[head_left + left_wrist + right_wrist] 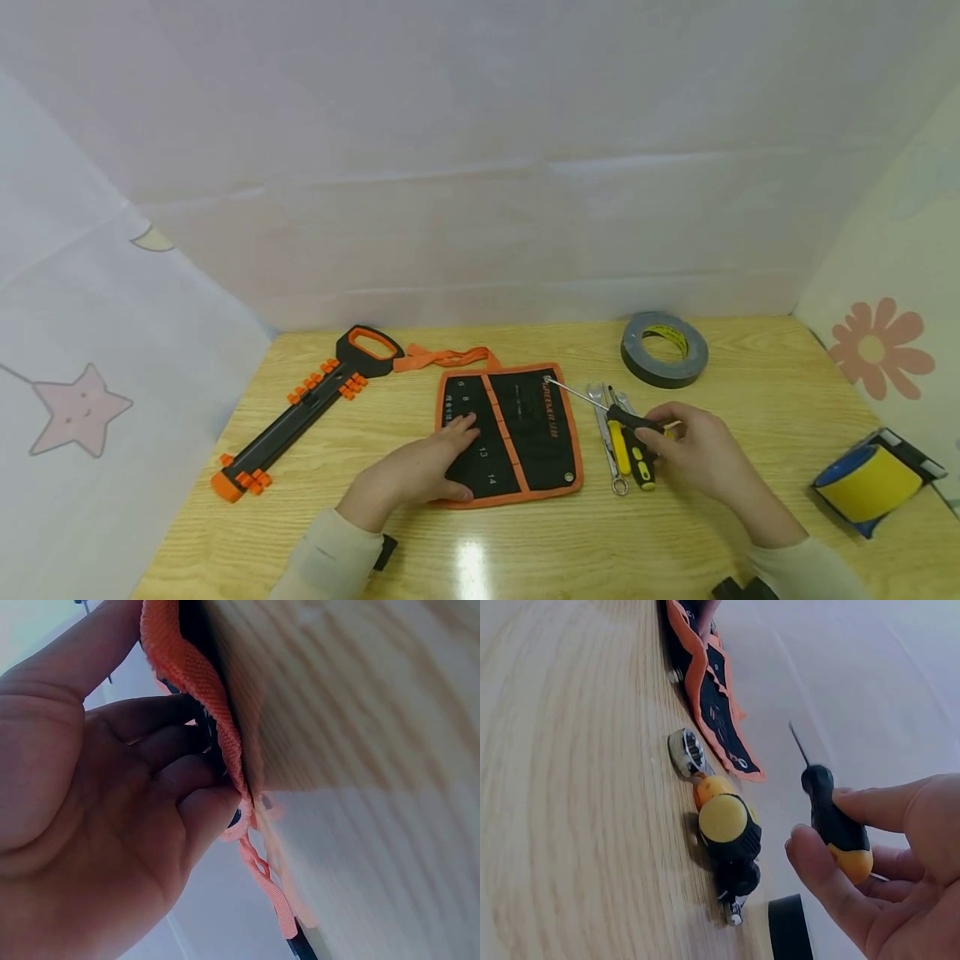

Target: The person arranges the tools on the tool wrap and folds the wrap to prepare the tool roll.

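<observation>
A black tool pouch with orange edging lies flat on the table, its printed size numbers showing on the left half. My left hand rests on that half, fingers loosely extended, thumb by the near edge. In the left wrist view the orange edge stands lifted off the wood near the thumb. Between thumb and fingers, my right hand pinches a screwdriver by its black and yellow handle, its thin shaft pointing left over the pouch. Under it lie a combination wrench, a yellow handle and a black-and-yellow handle.
A roll of grey tape lies behind the tools. At the right edge sits a yellow and blue roll. A black rack with orange clips lies at left, near the pouch's orange strap. Cloth walls bound the table.
</observation>
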A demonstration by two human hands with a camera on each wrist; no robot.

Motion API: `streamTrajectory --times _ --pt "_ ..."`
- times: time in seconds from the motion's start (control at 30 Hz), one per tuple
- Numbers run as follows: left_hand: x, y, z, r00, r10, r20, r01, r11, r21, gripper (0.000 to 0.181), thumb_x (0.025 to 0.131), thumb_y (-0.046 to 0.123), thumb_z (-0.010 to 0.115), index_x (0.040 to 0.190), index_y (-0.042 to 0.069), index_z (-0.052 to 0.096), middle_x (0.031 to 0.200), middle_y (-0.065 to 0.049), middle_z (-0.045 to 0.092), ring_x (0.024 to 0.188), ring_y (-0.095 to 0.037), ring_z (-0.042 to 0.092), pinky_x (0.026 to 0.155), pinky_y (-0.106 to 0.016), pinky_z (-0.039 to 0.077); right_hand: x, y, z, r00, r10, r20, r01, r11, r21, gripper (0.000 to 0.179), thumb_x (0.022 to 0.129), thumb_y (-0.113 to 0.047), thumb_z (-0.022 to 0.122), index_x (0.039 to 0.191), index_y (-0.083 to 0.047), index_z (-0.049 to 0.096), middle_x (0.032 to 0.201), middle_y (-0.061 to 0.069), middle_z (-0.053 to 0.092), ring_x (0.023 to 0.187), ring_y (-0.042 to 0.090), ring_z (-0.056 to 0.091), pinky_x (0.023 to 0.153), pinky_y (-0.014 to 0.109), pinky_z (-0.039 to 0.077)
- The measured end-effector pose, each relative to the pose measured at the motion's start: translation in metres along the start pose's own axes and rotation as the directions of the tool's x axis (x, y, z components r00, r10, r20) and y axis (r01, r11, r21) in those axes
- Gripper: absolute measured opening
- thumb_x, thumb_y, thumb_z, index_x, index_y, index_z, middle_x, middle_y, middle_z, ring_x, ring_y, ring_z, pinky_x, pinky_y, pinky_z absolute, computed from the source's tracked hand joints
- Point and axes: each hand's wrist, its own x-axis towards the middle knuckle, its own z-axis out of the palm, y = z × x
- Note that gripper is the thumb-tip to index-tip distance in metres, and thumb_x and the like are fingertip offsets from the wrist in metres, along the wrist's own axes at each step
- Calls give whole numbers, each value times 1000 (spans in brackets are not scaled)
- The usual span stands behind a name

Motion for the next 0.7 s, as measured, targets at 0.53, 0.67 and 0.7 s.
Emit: streamTrajectory --times 0.53,0.67,0.7 --pt "2 -2 2 1000 6 -1 -6 1000 13 94 93 34 86 168 6 38 182 -10 21 169 -33 20 130 -55 35 -5 2 1 993 -114 -9 112 988 -109 25 95 -19 84 117 -9 76 89 -3 69 66 9 46 56 26 40" --pt "2 -2 1 1000 4 0 -4 1000 8 94 93 34 87 168 5 38 182 -10 20 169 -32 20 131 -55 34 -5 1 2 992 -128 0 127 987 -101 23 94 -18 85 115 -10 77 90 -3 70 67 9 46 57 25 39" --pt "2 -2 1 1000 2 -1 -2 1000 8 94 93 34 87 168 5 38 182 -10 20 169 -32 20 131 -54 34 -5 1 2 992 -130 3 129 986 -102 23 94 -18 85 114 -11 77 92 -3 71 68 9 46 57 25 39"
